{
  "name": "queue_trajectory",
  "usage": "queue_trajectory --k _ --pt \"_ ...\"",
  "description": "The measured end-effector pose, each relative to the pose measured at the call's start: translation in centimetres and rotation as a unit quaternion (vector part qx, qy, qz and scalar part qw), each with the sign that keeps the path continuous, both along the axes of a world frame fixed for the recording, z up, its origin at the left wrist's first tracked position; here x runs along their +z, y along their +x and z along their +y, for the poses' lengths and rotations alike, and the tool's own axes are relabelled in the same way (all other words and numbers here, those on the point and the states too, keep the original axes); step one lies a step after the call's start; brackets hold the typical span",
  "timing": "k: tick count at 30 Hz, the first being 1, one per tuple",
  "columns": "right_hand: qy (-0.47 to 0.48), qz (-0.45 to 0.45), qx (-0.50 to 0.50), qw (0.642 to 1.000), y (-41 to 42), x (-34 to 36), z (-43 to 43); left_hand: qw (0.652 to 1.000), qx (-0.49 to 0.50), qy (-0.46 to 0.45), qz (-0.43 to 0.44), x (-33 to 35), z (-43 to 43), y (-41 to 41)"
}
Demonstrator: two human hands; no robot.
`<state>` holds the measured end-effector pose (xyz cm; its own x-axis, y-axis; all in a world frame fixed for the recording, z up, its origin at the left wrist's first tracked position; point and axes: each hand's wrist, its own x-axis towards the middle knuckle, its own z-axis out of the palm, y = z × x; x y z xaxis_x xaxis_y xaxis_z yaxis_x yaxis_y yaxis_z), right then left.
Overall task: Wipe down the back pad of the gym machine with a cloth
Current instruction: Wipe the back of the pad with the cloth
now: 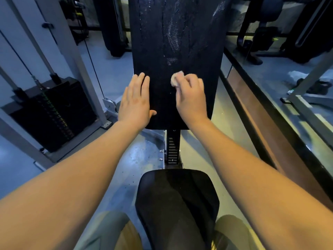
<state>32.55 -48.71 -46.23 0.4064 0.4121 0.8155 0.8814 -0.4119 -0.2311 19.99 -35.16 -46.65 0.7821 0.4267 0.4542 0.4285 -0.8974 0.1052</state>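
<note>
Head view: right hand presses cloth on back pad (left hand flat).

Person, head-camera view: two bare arms, olive-grey legwear.
Left hand and right hand: no gloves, rings, watch or wristband visible. Forearms uncovered to the frame edge; no sleeve in sight. Both thighs, at the bottom of the frame, are clad in a plain olive-grey fabric, creased, without visible print or marking.
</note>
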Motion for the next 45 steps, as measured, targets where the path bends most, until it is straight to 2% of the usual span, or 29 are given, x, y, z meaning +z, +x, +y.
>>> queue_trajectory --k 3,6,8,11,12,16,17,20,23,25,27,29,30,34,37,39,41,42,45 --pt "-0.105 -0.025 0.065 0.992 -2.2 -4.2 0.0 0.999 0.011 0.007 0.032 -0.6 0.4 0.2" --pt "-0.192 -0.073 0.098 0.974 -0.3 -2.8 -0.6 0.998 0.026 0.018 0.048 -0.4 0.3 0.5" --pt "-0.153 -0.085 0.057 0.983 1.6 0.1 -0.8 0.998 0.031 0.016 0.053 -0.1 0.0 0.6" --pt "0.001 -0.006 -0.027 1.0 2.6 2.7 -0.6 0.998 0.034 0.011 0.06 0.1 -0.2 0.4" --pt "0.015 0.004 -0.035 0.999 1.8 2.3 -0.1 0.997 0.035 0.012 0.062 0.2 -0.3 0.4" --pt "-0.128 -0.066 0.069 0.987 -1.1 -0.9 0.3 0.996 0.038 0.01 0.079 0.4 -0.3 0.7" --pt "-0.136 -0.08 0.075 0.985 -0.1 -0.4 -0.1 0.996 0.039 0.008 0.08 0.4 -0.3 0.7" --pt "-0.022 -0.064 -0.013 0.998 3.8 2.6 -1.4 0.996 0.037 0.011 0.076 0.3 -0.2 0.7" --pt "0.065 0.027 -0.085 0.994 3.4 3.8 -0.2 0.997 0.037 0.013 0.073 0.1 -0.2 0.7" --pt "0.038 0.024 -0.066 0.997 0.5 2.8 2.2 0.997 0.038 0.015 0.072 0.0 -0.1 0.7" --pt "-0.044 -0.036 0.007 0.998 -1.2 2.1 3.3 0.996 0.038 0.018 0.073 0.0 0.1 0.7" --pt "-0.105 -0.075 0.032 0.991 0.3 2.9 2.5 0.996 0.038 0.024 0.076 -0.1 0.1 0.7" --pt "-0.091 -0.062 0.016 0.994 1.3 3.6 1.7 0.996 0.038 0.028 0.078 -0.1 0.1 0.7" --pt "0.088 0.038 -0.093 0.991 3.4 4.8 0.6 0.996 0.038 0.028 0.074 -0.2 0.2 0.7" --pt "0.06 -0.002 -0.045 0.997 1.0 4.0 3.4 0.996 0.04 0.034 0.075 -0.2 0.2 0.8" --pt "-0.029 -0.079 0.034 0.996 0.2 3.4 4.3 0.996 0.041 0.034 0.075 -0.2 0.3 0.8" --pt "-0.099 -0.142 0.058 0.983 1.7 4.0 3.5 0.996 0.04 0.033 0.077 -0.2 0.2 0.7" --pt "-0.094 -0.144 0.043 0.984 2.8 4.5 2.7 0.996 0.038 0.033 0.077 -0.1 0.1 0.8" --pt "0.019 -0.063 -0.046 0.997 4.6 5.4 0.8 0.996 0.037 0.032 0.075 -0.2 0.2 0.7"
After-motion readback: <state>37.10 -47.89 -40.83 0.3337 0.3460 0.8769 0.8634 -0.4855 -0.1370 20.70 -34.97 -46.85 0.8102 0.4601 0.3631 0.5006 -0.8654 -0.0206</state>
